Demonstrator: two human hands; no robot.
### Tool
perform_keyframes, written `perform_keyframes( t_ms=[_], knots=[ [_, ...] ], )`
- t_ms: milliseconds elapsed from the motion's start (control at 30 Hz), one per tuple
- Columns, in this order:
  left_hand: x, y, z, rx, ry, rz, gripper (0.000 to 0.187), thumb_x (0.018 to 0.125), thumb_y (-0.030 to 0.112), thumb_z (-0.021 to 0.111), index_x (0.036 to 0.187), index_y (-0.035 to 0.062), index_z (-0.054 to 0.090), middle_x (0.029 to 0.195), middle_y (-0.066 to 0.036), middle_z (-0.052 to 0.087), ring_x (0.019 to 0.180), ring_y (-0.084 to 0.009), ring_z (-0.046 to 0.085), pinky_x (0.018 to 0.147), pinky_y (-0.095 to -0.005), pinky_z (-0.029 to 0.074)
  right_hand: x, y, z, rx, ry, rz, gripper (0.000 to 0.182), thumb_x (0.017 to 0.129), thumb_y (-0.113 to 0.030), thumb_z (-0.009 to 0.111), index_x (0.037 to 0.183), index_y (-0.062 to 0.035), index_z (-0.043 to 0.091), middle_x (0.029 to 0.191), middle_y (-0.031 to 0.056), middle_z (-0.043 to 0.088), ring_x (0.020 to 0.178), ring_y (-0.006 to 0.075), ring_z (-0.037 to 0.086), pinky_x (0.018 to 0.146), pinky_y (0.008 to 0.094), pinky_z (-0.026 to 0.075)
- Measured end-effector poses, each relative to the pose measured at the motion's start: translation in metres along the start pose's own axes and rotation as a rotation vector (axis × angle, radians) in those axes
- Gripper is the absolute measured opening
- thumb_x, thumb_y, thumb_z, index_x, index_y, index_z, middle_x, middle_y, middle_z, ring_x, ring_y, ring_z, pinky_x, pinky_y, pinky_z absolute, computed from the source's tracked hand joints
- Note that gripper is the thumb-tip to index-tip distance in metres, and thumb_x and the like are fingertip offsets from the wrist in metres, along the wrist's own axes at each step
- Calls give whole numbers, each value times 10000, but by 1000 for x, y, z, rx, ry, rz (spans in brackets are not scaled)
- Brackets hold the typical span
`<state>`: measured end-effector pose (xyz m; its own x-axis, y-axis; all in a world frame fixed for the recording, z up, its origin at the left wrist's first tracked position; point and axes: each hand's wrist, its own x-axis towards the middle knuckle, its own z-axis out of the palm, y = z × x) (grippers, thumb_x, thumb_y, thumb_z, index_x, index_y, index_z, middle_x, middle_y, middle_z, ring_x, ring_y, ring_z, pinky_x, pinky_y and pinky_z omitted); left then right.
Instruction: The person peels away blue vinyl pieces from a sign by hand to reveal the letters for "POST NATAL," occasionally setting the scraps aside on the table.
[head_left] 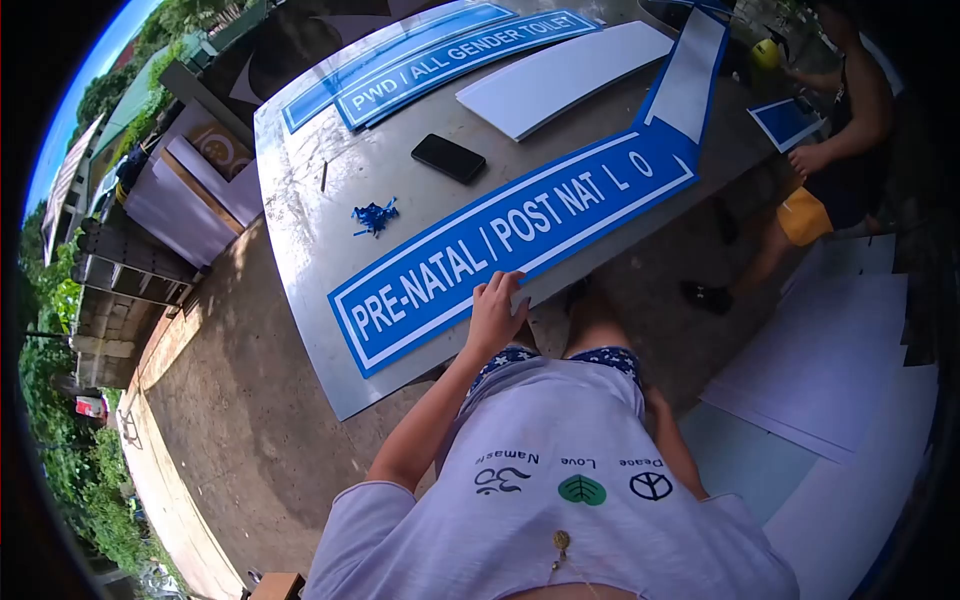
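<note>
My left hand (499, 306) rests on the lower edge of a blue sign (410, 312) with white lettering, its fingers bent and close together; a small dark thing shows at the fingertips, too small to name. The sign reads "PRE-NATAL / POST NAT L O", with gaps between its last letters. At its right end a strip of blue-edged white sheet (690, 75) is folded back. My right hand (656, 398) hangs low beside my hip, its fingers hidden. On the metal table (290, 240) lie crumpled blue scraps (375, 216) and a black phone (448, 158).
Further back are a "PWD / ALL GENDER TOILET" sign (460, 68), another blue sign (330, 97), white sheets (560, 80) and a thin stick (323, 177). Another person (865, 110) stands at the right near a blue panel (787, 123). White boards (830, 350) lie on the lower right.
</note>
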<state>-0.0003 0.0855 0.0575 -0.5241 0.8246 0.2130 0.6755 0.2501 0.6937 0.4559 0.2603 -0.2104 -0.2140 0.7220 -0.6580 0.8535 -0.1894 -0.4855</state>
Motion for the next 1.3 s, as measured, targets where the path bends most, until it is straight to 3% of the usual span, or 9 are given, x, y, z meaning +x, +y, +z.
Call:
perform_keyframes(
  t_ms=[300,467,533,600,800,867,967,1167,1300],
  knots=[
    [12,15,30,13,-233,88,432,789,94,655,1202,92,528,1041,-85,559,1014,-271,539,926,-395,367,-52,28,32,137,-104,299,301,856,-217,654,1057,6,659,929,101,682,785,205,643,682,338,503],
    [44,22,56,151,-165,123,522,758,93,675,1249,85,498,1140,-129,524,1080,-307,495,971,-433,351,-51,26,34,188,-227,450,309,850,-227,655,1052,6,660,931,101,680,782,213,645,685,343,504],
    [54,27,62,214,-167,156,545,750,94,682,1261,83,494,1160,-136,514,1093,-314,485,981,-445,346,-48,25,27,389,-95,325,320,852,-253,645,1064,-14,659,958,101,677,761,223,644,671,350,509],
    [64,27,67,285,-162,214,588,725,83,704,1272,90,490,1210,-136,495,1147,-329,456,1015,-462,320,-20,43,40,477,-4,233,269,845,-231,625,1042,-49,652,836,54,644,615,167,586,511,302,447],
    [74,-2,78,439,-256,239,661,746,221,726,1324,95,432,1305,-160,436,1275,-353,376,1107,-555,194,10,1,50,624,-21,170,267,874,-249,607,1061,-64,652,849,47,648,636,145,596,555,296,470],
    [71,-13,83,502,-275,246,693,780,296,681,1368,97,372,1379,-199,385,1344,-376,318,1124,-604,107,11,-24,49,608,-32,329,255,891,-204,615,1072,-31,661,1013,102,676,821,192,644,694,327,523],
    [73,-13,86,507,-205,235,662,774,318,668,1347,93,424,1389,-201,391,1351,-399,326,1120,-608,96,16,-36,55,614,-50,265,256,896,-211,620,1062,-20,664,1009,104,678,826,185,643,690,315,526],
    [72,-20,86,499,-292,215,679,811,295,619,1396,102,333,1409,-247,357,1353,-416,322,1123,-613,82,49,-33,58,507,-96,151,215,887,-182,623,977,4,683,999,137,666,826,224,646,773,361,513],
    [73,-21,86,499,-306,194,646,800,272,608,1370,105,352,1402,-245,368,1338,-418,346,1120,-615,106,103,-74,11,174,437,-91,173,896,-148,615,944,12,658,959,164,599,924,254,590,833,392,455]
  ],
)
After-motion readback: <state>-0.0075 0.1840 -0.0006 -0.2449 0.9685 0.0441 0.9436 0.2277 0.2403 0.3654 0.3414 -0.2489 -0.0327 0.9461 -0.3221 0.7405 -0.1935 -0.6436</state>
